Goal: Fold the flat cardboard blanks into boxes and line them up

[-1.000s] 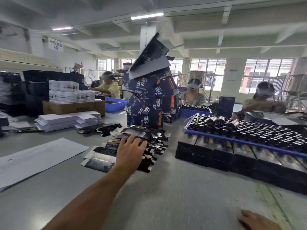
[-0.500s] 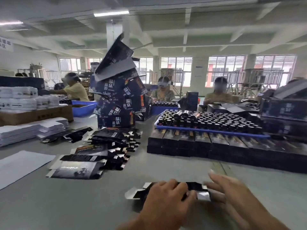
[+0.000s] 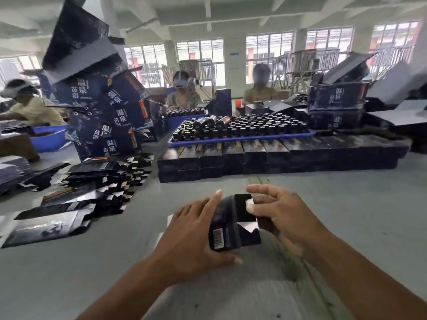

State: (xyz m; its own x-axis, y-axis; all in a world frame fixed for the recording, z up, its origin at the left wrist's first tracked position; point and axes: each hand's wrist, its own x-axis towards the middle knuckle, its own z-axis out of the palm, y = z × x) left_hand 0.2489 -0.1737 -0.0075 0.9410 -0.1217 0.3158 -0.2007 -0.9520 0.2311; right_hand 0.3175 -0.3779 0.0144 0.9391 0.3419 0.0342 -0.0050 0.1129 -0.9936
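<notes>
A dark cardboard blank [image 3: 233,224] with a barcode label and silvery flaps is held up between both hands above the grey table [image 3: 115,262], partly opened into a box shape. My left hand [image 3: 194,232] grips its left side, thumb beneath and fingers along the edge. My right hand [image 3: 279,218] holds the right side, thumb pressing a top flap. A messy pile of flat blanks [image 3: 76,195] lies to the left. Folded dark boxes [image 3: 265,158] stand in rows straight ahead.
A blue tray of dark bottles [image 3: 242,128] sits on the rows of boxes. A leaning stack of large printed cartons [image 3: 99,105] rises at the left, more cartons [image 3: 337,105] at the right. Three people work across the table.
My left hand drew back from the pile of blanks to the table's near side with one blank. Both hands have lifted it off the table and begun opening it. The camera turned right.
</notes>
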